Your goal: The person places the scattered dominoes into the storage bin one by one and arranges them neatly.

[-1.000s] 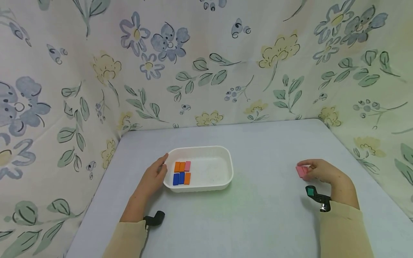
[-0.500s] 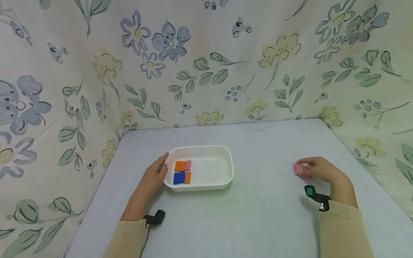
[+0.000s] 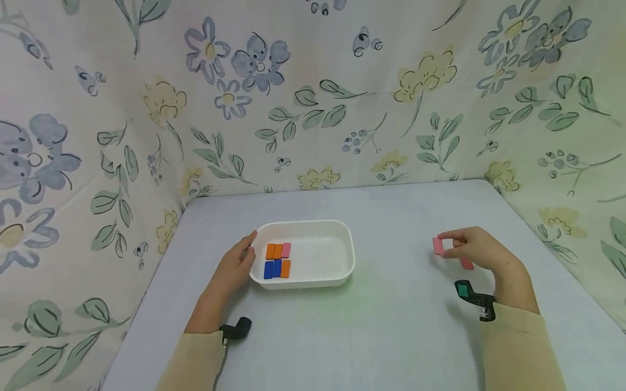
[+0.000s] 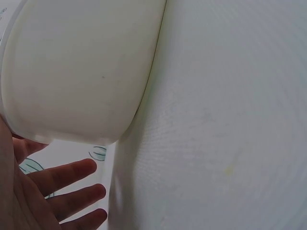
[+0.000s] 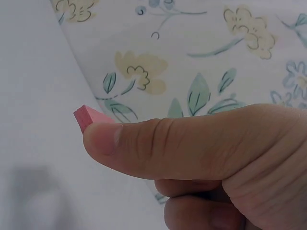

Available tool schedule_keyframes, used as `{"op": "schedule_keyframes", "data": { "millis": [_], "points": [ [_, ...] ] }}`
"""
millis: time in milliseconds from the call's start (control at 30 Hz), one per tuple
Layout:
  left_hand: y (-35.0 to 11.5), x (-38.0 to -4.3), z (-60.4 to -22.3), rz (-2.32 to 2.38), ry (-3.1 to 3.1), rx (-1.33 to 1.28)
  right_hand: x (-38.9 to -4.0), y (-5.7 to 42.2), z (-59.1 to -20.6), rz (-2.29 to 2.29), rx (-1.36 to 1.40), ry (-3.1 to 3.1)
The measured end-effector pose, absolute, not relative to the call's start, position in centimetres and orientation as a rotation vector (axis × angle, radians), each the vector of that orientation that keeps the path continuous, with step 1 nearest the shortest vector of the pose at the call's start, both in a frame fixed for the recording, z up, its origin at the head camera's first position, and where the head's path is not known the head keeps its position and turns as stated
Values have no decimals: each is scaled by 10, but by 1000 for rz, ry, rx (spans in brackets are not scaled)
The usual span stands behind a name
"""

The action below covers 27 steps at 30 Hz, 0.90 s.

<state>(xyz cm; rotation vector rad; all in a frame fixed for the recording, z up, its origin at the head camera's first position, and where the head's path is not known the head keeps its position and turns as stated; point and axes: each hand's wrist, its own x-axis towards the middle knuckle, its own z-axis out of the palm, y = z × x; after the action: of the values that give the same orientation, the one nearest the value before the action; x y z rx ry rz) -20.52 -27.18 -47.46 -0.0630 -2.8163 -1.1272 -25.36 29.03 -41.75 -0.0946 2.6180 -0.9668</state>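
Observation:
My right hand (image 3: 476, 248) pinches a small pink block (image 3: 437, 246) between thumb and fingers, raised over the right part of the table. Its pink end (image 5: 88, 117) pokes out past the thumb in the right wrist view. A second pink block (image 3: 467, 264) lies on the table beneath that hand, partly covered by it. My left hand (image 3: 237, 266) rests against the left end of a white tray (image 3: 301, 284). In the left wrist view several of its fingers (image 4: 64, 177) stretch out loosely beside the tray's wall.
Inside the tray, toward its left side, orange blocks (image 3: 270, 251) and a pink one (image 3: 286, 250) form a back row. Blue blocks (image 3: 268, 270) and an orange one form the front row. Flowered cloth (image 3: 318, 108) hangs behind and beside the white table (image 3: 381, 326).
The right hand has lifted one pink block off the table and moved it left and away from me. The other pink block stays behind. The left hand and tray hold still.

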Motion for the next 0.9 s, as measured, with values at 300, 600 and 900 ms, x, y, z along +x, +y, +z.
{"op": "schedule_keyframes", "data": {
  "millis": [300,600,900],
  "points": [
    [-273,-205,-474,-1129,-2828,-64,-244,261,-399,-997,-271,2627],
    [-273,-204,-476,-1149,-2833,-51,-235,231,-388,-1003,-453,2645],
    [-272,-204,-475,-1153,-2819,-55,-229,205,-386,-1053,-548,2616]
  ]
}}
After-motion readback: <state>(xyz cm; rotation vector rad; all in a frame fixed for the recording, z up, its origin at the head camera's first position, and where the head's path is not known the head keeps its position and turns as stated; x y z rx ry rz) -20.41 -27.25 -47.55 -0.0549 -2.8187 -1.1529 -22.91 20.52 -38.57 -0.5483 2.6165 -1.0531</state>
